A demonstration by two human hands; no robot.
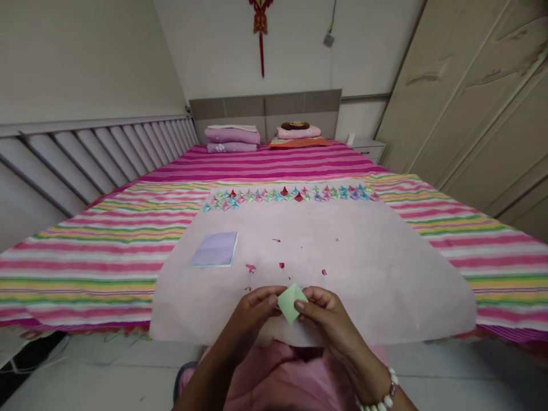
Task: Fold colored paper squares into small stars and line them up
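A light green piece of folded paper (pixel 289 303), diamond-shaped with a crease down its middle, is held up between my hands over the near edge of the pale sheet. My left hand (pixel 260 308) pinches its left corner between thumb and fingers. On the right side, my right hand (pixel 327 311) grips it, the thumb lying across its front face and the fingers behind. A stack of square paper (pixel 215 249), lilac on top, lies to the left. Several small folded paper pieces (pixel 298 196) in many colours stand in rows along the far edge of the sheet.
The pale sheet (pixel 363 257) covers part of a striped bed (pixel 98 251). Small red scraps (pixel 250 268) are scattered on it. Folded bedding (pixel 232 137) and a pink pillow stack (pixel 298 132) sit by the headboard (pixel 299 103). A metal railing (pixel 107 148) runs along the left; wardrobe doors (pixel 479 103) stand right.
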